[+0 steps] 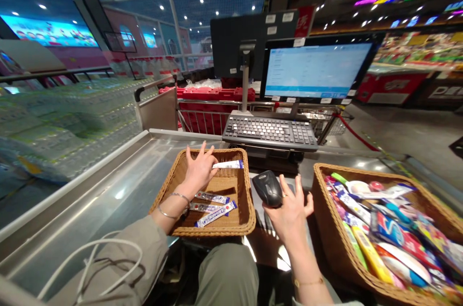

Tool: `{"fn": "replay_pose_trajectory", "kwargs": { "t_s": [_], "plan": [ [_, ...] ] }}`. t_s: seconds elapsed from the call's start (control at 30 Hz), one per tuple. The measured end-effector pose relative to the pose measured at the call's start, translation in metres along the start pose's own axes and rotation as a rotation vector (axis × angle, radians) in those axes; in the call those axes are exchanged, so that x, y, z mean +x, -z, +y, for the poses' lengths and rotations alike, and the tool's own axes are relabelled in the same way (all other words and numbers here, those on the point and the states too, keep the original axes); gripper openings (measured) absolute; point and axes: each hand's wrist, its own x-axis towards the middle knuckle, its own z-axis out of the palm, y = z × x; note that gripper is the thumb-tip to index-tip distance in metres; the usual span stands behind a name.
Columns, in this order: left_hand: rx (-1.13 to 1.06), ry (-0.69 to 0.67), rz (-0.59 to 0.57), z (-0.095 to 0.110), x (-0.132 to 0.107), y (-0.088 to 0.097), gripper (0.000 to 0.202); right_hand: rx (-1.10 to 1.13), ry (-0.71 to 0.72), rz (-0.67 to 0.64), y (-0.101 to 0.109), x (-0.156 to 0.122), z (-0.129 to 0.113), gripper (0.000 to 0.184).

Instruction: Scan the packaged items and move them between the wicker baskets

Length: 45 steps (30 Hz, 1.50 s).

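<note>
Left hand [200, 170]: pinching white packet [231, 164], jutting rightward | right hand [290, 214]: black scanner [266, 187] at thumb side, can't tell grip

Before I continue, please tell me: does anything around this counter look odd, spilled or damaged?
Yes: the white cable loops loosely in front of the left sleeve and might snag. In the left basket, the nearest packet slants against its neighbours. I see nothing spilled or damaged.
</note>
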Motion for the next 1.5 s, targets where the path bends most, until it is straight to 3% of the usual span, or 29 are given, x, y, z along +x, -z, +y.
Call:
{"fn": "replay_pose_trajectory", "kwargs": {
  "t_s": [0.27, 0.5, 1.5],
  "plan": [
    [-0.032, -0.072, 0.236, 0.052, 0.009, 0.003, 0.006, -0.036, 0.104, 0.039, -0.004, -0.002, 0.011, 0.025],
    [-0.051, -0.105, 0.313, 0.079, 0.018, -0.006, 0.004, -0.031, 0.081, 0.057, -0.001, -0.003, 0.012, 0.024],
    [-0.06, -0.115, 0.307, 0.085, 0.017, -0.014, 0.009, -0.046, 0.09, 0.055, 0.002, -0.004, 0.012, 0.027]
  ]
}}
